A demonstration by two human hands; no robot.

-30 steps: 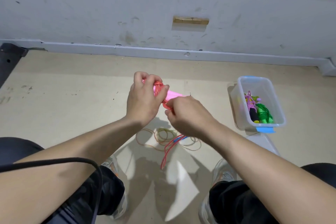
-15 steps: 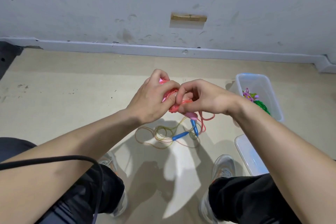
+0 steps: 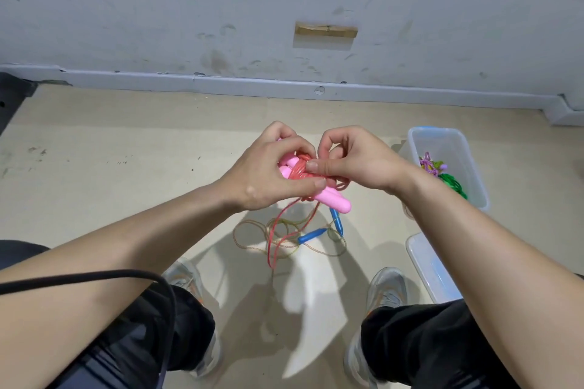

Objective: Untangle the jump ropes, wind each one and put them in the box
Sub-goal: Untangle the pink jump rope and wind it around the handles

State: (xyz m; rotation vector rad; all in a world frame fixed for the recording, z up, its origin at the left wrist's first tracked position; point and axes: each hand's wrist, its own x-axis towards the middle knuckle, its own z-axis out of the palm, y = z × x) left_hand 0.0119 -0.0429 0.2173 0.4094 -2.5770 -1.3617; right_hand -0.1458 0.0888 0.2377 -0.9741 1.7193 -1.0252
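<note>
Gripping pink rope handles [image 3: 328,199] angled toward lower right, left hand [image 3: 268,177]; right hand [image 3: 357,161] pinches red cord [image 3: 298,171].

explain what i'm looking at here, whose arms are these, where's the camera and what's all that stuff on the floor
There is no machine here. A person wears a camera on the head, and it looks down at their own arms. All the pictures come from that one view. The left hand and right hand both have a grip on a pink rope. It has pink handles with red cord wound round them, and a loose loop hangs down. On the floor below lies a blue rope, its thin cord in loose coils. To the right stands a clear box holding a purple rope and a green rope. What looks like its lid lies nearer the person. The black cable probably belongs to the camera.
</note>
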